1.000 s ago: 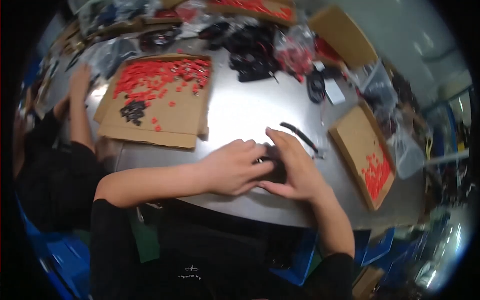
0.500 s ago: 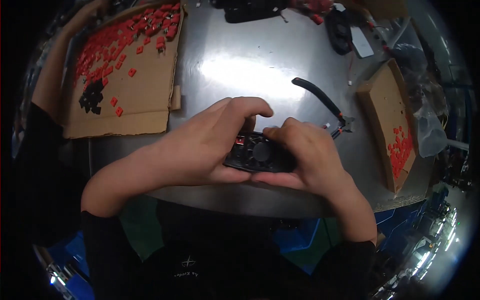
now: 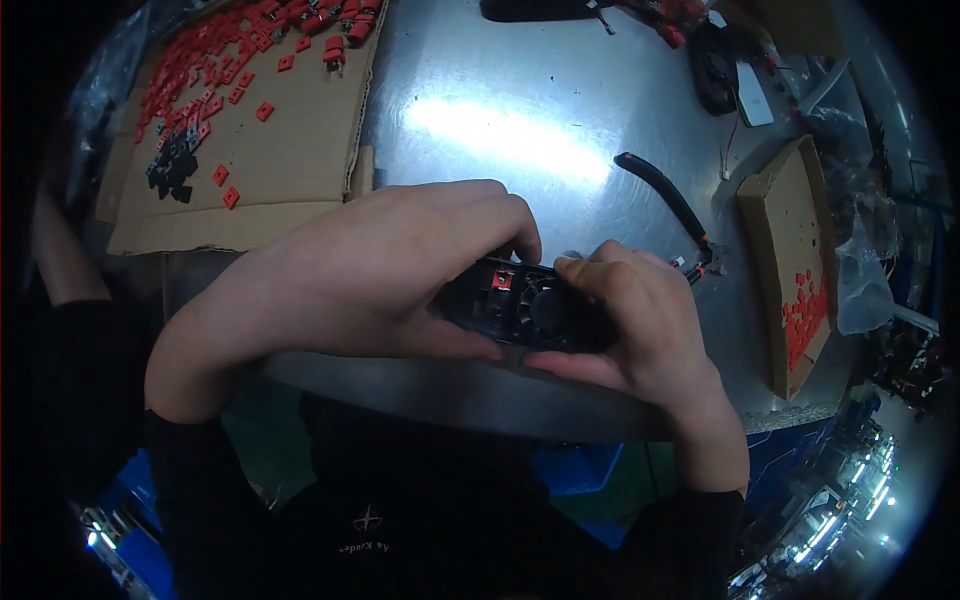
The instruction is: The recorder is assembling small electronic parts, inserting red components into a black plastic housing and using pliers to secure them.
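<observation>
Between my two hands is a black plastic housing [image 3: 483, 310] with a small round fan [image 3: 547, 308] in it. A red connector [image 3: 503, 280] sits in the housing beside the fan. My left hand [image 3: 430, 270] grips the left end, thumb along the near edge and fingers curled over the far side. Around the right end wraps my right hand [image 3: 640, 315], its thumb at the near edge and its index finger at the far edge. Both ends of the housing are hidden by my palms. Just past my right hand lies a pair of pliers [image 3: 668, 200] with black handles.
A cardboard tray [image 3: 290, 215] with many red pieces and some black ones is at the left. On the right stands a cardboard box [image 3: 782, 185] holding small red pieces. Black housings [image 3: 712, 70] lie at the back. Another person's arm [image 3: 65, 245] shows at far left.
The housing has shifted slightly right within the view, and more of its red connector shows. My left hand has turned a little over it. The other person's arm has drawn back from the tray.
</observation>
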Available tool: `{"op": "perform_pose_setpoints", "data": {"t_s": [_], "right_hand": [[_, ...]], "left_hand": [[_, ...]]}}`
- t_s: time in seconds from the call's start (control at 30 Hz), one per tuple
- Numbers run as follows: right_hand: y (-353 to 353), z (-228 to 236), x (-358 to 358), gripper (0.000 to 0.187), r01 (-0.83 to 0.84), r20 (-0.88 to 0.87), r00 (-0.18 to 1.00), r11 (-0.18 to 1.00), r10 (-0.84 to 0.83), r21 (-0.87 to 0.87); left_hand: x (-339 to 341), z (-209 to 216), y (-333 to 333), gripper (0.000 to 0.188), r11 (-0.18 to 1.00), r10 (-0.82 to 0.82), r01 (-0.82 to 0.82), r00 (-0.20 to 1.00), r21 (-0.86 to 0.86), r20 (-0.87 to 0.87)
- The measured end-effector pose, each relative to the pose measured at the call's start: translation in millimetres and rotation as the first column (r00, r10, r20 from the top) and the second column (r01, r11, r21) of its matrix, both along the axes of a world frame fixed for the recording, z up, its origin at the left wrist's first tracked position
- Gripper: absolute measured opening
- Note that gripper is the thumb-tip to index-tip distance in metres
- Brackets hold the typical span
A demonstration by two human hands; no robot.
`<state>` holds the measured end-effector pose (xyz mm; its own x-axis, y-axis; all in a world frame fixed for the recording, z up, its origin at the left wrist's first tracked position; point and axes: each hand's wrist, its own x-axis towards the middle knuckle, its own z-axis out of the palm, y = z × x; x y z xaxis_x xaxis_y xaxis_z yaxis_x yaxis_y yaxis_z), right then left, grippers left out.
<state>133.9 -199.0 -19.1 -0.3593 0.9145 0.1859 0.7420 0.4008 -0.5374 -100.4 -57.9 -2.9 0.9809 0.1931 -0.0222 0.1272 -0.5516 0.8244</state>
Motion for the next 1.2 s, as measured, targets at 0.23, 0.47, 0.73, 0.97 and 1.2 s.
{"op": "perform_pose_setpoints", "data": {"t_s": [0.23, 0.47, 0.73, 0.97, 1.2], "right_hand": [[-1.7, 6.5, 5.7, 0.069, 0.053, 0.073, 0.996, 0.996, -0.048, -0.076], [34.9, 44.0, 6.3, 0.059, -0.041, 0.174, 0.984, 0.996, 0.026, 0.081], [194.5, 60.3, -160.8, 0.027, -0.243, 0.260, 0.937, 0.970, 0.234, 0.000], [203.0, 56.7, -152.4, 0.018, -0.317, 0.219, 0.917, 0.942, 0.334, -0.110], [85.5, 33.1, 1.8, 0.015, 0.220, 0.207, 0.962, 0.955, -0.179, -0.197]], "left_hand": [[2.7, -22.0, -8.2, 0.057, 0.995, 0.092, -0.085, 0.986, -0.056, 0.142], [7.4, -33.3, -8.6, 0.055, 0.988, 0.125, -0.105, 0.976, -0.117, 0.180], [5.9, -41.9, -14.5, 0.066, 0.986, 0.148, -0.128, 0.965, -0.105, 0.215], [1.4, -34.8, -11.4, 0.067, 0.985, 0.159, -0.147, 0.977, -0.091, 0.142], [6.7, -41.1, -5.7, 0.057, 0.990, 0.112, -0.084, 0.959, -0.116, 0.261]]}}
